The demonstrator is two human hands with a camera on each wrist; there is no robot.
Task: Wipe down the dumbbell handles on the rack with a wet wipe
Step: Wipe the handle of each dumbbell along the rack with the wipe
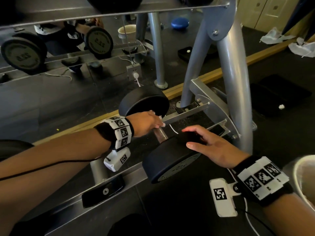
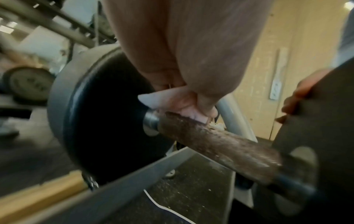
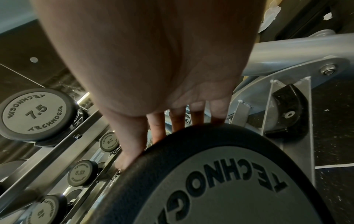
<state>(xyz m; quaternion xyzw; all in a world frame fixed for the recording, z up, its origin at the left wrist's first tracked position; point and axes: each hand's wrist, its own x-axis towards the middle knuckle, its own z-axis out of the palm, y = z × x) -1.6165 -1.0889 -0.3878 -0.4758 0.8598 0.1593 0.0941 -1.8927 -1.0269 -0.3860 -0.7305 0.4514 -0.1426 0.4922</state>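
Resting on the lowest rack rails, the dumbbell lies at the right end, close to the silver upright; its handle runs from the far head to the near head; the left hand is over the far part of the handle, and its fingers are curled there, pinching a small white wipe against the rough metal; the right hand lies on the rim of the near head, fingers straight and a little spread, pressing on the black rubber; other dumbbells sit on the rails at the left; a cup is at the near right edge.
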